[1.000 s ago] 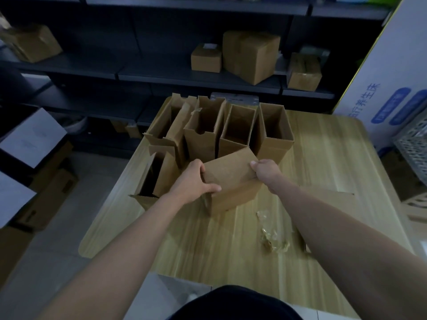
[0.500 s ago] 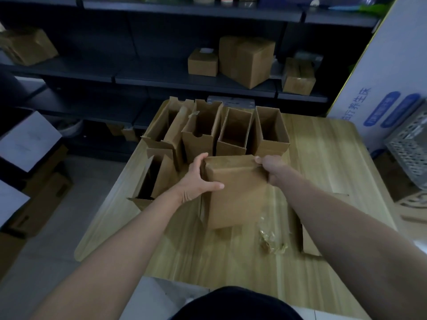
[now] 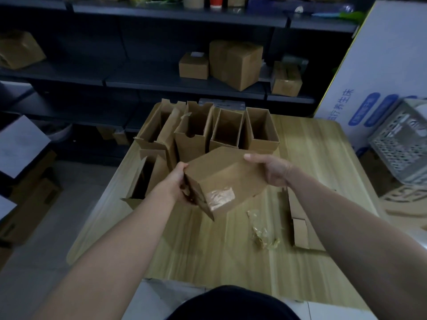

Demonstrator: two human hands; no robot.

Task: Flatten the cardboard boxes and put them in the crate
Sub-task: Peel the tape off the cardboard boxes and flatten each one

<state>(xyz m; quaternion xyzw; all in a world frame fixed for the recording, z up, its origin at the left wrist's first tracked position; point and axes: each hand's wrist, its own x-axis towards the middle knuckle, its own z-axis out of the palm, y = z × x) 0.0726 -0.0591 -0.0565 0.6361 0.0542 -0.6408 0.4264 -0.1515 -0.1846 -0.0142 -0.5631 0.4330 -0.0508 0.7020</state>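
I hold a brown cardboard box point(image 3: 221, 179) tipped on its side above the wooden table point(image 3: 221, 255), its taped end facing me. My left hand point(image 3: 172, 185) grips its left edge and my right hand point(image 3: 271, 168) grips its upper right edge. Behind it several open cardboard boxes point(image 3: 231, 130) stand upright in a row, and one more open box point(image 3: 144, 179) stands at the left edge. A flattened cardboard piece point(image 3: 300, 225) lies on the table under my right forearm. A grey perforated crate point(image 3: 402, 146) sits off the table at the right.
Crumpled tape scraps point(image 3: 262, 232) lie on the table near the flattened piece. Dark shelves point(image 3: 161, 82) with closed cardboard boxes run behind the table. A large white printed carton point(image 3: 381, 72) stands at the right. Boxes and white sheets sit on the floor at the left.
The box has been lifted off the table and tipped over toward me, so its taped end now faces up. Both hands stayed on it.
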